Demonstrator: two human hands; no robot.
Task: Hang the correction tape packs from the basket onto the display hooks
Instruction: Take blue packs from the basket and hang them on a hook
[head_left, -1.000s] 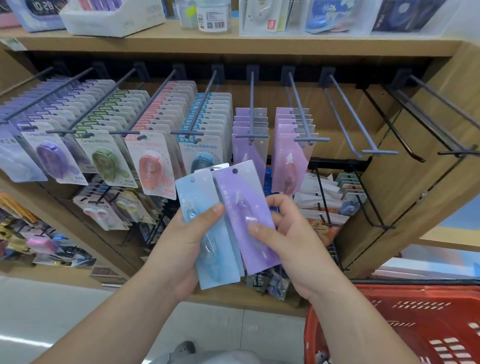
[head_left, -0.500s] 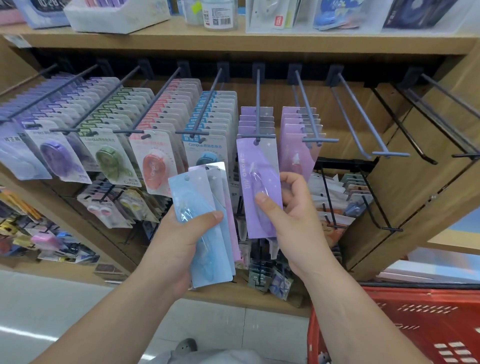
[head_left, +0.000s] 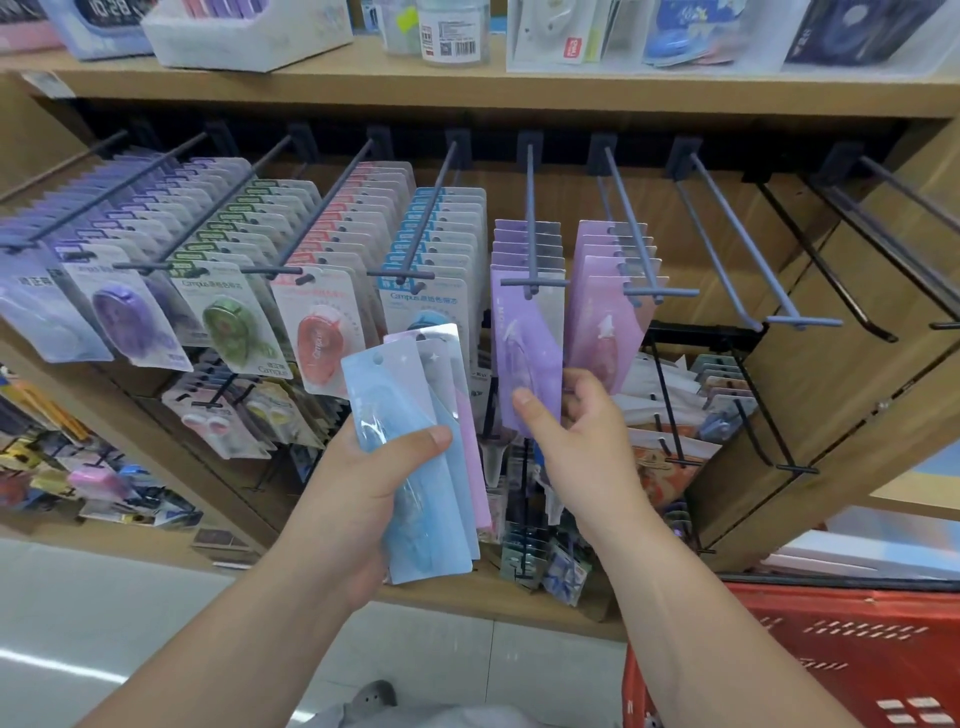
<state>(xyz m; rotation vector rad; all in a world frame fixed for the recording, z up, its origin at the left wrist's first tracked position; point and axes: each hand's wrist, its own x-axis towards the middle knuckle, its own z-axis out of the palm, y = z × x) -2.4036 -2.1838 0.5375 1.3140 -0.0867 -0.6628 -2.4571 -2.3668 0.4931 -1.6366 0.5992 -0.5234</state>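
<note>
At the left end of the rack, under the wooden shelf (head_left: 467, 88), packs hang in rows on long hooks: dark purple packs (head_left: 130, 322), then green packs (head_left: 234, 332), then red packs (head_left: 317, 338), then blue packs (head_left: 441, 244). In front of the red and blue rows, the left hand (head_left: 348, 509) holds a small bunch of correction tape packs (head_left: 387, 395) spread like a fan (a light blue one in front, a pink one peeking out at the back). Its grip is closed round the bunch, with the thumb lying across the front. Just to the right, the right hand (head_left: 582, 447) has its grip pinched on the bottom of a light purple pack (head_left: 527, 338), thumb in front and fingers behind. The top of this pack is up at the front end of a hook (head_left: 530, 218), before a row of the same kind. Next to that row hang pinkish packs (head_left: 602, 322). More hooks (head_left: 802, 321) stick out toward the right end of the rack. A red basket (head_left: 831, 649) sits in the bottom right corner of the view, below the right arm.
</note>
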